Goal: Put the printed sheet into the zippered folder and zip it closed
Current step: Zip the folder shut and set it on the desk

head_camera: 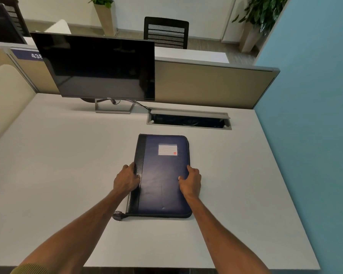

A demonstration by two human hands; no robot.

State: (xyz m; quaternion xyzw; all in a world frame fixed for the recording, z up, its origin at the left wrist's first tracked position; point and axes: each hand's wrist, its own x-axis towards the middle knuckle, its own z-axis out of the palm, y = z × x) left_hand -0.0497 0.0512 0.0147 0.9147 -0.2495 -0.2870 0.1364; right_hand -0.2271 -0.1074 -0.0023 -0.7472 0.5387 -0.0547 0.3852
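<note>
A dark blue zippered folder [160, 175] with a black spine strip and a white label lies flat and closed on the white desk [57, 165], its long side running away from me. My left hand [126, 179] grips its left spine edge, thumb on top. My right hand [190, 179] grips the right edge the same way. The zipper pull tab [118, 216] sticks out at the near left corner. No printed sheet is visible.
A dark monitor [99, 66] on a stand sits at the back left. An open cable tray [188, 120] is set into the desk behind the folder. A beige partition runs along the back, a teal wall on the right.
</note>
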